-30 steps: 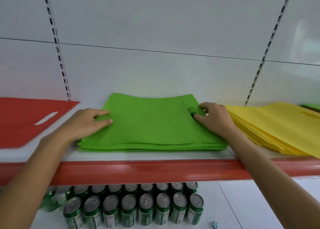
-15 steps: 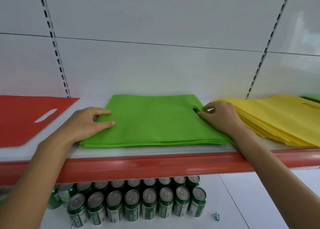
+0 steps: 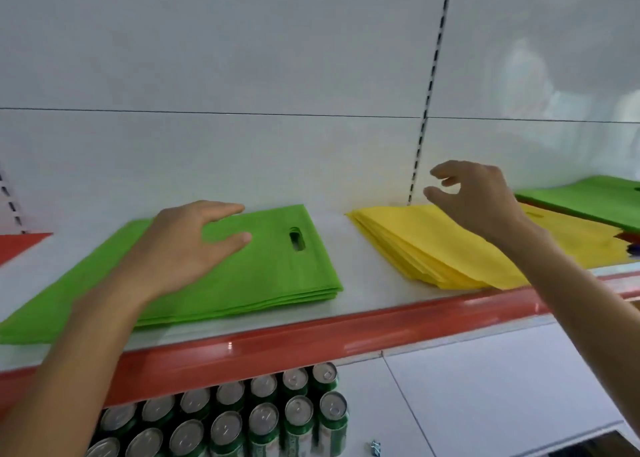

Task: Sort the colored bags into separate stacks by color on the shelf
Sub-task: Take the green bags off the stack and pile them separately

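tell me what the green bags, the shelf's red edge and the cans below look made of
Green bags: likely non-woven fabric, matte; thin soft layers, a punched handle slot.
Red shelf edge: glossy plastic or painted metal, hard to tell; it shows bright highlights.
Cans: metal, probably aluminium; shiny silver tops with pull tabs.

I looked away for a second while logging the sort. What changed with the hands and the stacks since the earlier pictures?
The right hand let go of the green stack at its handle cutout, lifted and moved right; it now hovers over the yellow stack, holding nothing. The left hand slid further onto the green stack. Both stacks stayed in place on the shelf.
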The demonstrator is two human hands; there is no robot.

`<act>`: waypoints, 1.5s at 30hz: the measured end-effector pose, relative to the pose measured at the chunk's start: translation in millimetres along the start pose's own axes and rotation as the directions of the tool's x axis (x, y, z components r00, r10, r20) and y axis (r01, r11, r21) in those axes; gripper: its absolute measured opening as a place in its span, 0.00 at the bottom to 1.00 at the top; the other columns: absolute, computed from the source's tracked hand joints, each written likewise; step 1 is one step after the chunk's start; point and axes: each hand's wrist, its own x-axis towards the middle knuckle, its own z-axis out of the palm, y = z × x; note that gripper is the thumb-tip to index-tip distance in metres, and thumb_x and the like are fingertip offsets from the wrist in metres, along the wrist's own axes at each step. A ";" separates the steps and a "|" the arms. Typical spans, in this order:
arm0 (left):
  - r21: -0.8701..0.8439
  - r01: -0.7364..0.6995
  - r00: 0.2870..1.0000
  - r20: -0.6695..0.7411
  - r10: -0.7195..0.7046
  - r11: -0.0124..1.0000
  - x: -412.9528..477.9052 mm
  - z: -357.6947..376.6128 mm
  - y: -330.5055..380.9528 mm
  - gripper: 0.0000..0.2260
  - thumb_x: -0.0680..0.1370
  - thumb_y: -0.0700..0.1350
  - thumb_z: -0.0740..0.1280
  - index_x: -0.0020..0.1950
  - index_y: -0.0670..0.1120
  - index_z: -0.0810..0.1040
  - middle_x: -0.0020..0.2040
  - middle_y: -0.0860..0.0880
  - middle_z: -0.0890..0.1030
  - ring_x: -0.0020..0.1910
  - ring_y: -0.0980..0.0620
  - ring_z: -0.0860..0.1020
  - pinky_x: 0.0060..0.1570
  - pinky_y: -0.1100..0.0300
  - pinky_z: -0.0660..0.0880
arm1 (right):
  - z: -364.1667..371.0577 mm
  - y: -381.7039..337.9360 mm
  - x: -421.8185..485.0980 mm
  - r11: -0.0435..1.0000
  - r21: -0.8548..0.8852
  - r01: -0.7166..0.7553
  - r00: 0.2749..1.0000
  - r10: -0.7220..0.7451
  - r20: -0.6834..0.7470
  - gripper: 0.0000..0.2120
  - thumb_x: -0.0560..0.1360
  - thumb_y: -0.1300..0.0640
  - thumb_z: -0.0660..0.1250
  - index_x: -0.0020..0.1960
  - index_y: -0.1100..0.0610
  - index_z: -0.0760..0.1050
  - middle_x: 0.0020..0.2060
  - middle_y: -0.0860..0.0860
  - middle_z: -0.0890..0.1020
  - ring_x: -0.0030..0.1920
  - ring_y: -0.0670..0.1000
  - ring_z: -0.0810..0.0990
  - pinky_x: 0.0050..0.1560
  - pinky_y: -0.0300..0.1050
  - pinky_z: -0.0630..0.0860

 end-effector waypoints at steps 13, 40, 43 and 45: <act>-0.078 -0.163 0.986 0.002 0.164 0.983 52.5 149.9 235.4 0.22 0.75 0.55 0.65 0.67 0.52 0.72 0.67 0.56 0.72 0.66 0.58 0.69 0.58 0.70 0.59 | -94.2 256.0 33.9 0.990 -0.135 -0.041 0.996 0.050 0.068 0.17 0.75 0.56 0.67 0.63 0.58 0.76 0.58 0.55 0.80 0.58 0.54 0.77 0.60 0.52 0.73; 0.040 -0.062 0.947 0.317 0.046 0.997 175.8 378.3 510.8 0.27 0.77 0.56 0.61 0.72 0.45 0.65 0.72 0.44 0.65 0.71 0.48 0.63 0.68 0.60 0.59 | -183.1 584.7 156.1 0.981 -0.189 -0.055 0.975 0.094 0.202 0.10 0.73 0.56 0.69 0.53 0.58 0.80 0.50 0.54 0.83 0.51 0.53 0.79 0.55 0.45 0.75; 0.176 0.066 0.926 0.355 -0.126 0.982 187.5 400.5 512.3 0.31 0.77 0.61 0.58 0.74 0.43 0.61 0.73 0.38 0.61 0.72 0.42 0.60 0.70 0.51 0.60 | -170.7 598.3 168.2 0.984 -0.173 -0.051 0.967 0.092 0.236 0.15 0.74 0.54 0.68 0.58 0.59 0.77 0.55 0.55 0.81 0.55 0.54 0.78 0.57 0.47 0.74; 0.234 0.141 0.922 0.324 -0.213 0.962 191.0 408.6 511.0 0.34 0.77 0.62 0.56 0.76 0.44 0.54 0.74 0.36 0.55 0.74 0.40 0.54 0.71 0.48 0.57 | -162.2 604.4 172.6 0.986 -0.136 -0.095 0.966 0.124 0.225 0.19 0.76 0.50 0.66 0.63 0.59 0.74 0.59 0.56 0.79 0.58 0.55 0.76 0.58 0.47 0.71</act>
